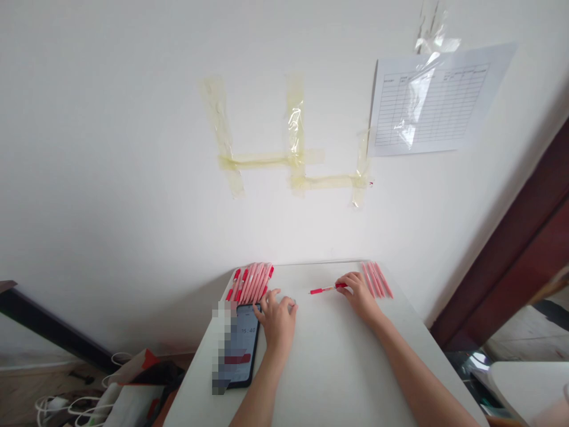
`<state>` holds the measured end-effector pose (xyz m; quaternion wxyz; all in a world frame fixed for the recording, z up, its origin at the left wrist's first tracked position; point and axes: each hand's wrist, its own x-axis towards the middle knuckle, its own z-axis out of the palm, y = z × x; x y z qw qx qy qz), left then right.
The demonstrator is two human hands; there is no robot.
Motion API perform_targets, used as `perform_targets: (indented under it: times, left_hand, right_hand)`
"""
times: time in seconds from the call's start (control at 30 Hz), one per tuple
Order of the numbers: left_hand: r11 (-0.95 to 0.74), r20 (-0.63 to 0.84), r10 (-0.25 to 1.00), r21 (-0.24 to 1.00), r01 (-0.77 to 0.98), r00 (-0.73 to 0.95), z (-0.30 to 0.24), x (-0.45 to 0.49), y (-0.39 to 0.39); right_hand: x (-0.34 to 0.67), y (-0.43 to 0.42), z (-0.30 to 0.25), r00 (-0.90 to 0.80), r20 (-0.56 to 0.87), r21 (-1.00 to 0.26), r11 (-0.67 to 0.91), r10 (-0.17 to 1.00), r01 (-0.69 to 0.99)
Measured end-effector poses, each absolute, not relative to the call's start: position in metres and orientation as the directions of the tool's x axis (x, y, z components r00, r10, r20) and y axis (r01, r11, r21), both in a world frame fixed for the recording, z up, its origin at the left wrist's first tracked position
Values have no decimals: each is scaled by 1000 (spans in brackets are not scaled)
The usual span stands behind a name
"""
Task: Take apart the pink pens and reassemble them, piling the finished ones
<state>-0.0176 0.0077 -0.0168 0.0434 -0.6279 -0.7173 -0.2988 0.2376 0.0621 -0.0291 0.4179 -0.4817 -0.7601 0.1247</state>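
My right hand [355, 292] pinches the end of a red pen [316, 291] between thumb and fingers. The pen lies nearly level, its tip pointing left over the white table [329, 356]. My left hand [279, 314] hovers over the table with its fingers bent and apart, beside a phone [249, 341]. A tiny greyish spot shows by its thumb; I cannot make out what it is. Just beyond that hand lies a row of pink and red pens [252, 283]. More pink pens [377, 280] rest side by side to the right of my right hand.
The table's far edge meets a white wall [155, 178] with yellowed tape strips [262, 161] and a printed sheet [431, 107]. Bags and white cords [89, 409] are on the floor at left. Dark red wood [502, 255] stands at right, near a white surface [528, 385].
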Motion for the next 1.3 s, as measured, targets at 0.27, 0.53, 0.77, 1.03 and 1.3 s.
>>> perform_targets:
  times: [0.27, 0.53, 0.77, 1.03, 1.3]
  left_hand:
    - [-186, 517, 851, 468, 864, -96, -20, -14, 11]
    - [-293, 539, 842, 473, 831, -10, -26, -10, 13]
    - [-290, 551, 833, 498, 817, -40, -21, -12, 12]
    - [-336, 587, 803, 591, 734, -105, -17, -25, 17]
    - [-267, 585, 782, 626, 733, -215, -11, -35, 20]
  right_hand:
    - [235, 58, -25, -229, 494, -612, 522, 839, 594]
    - [232, 57, -25, -305, 467, -620, 554, 830, 556]
    - [234, 55, -23, -284, 454, -633, 531, 844, 563]
    - [236, 57, -22, -229, 483, -626, 516, 845, 585]
    - [236, 57, -24, -229, 484, -618, 515, 845, 594]
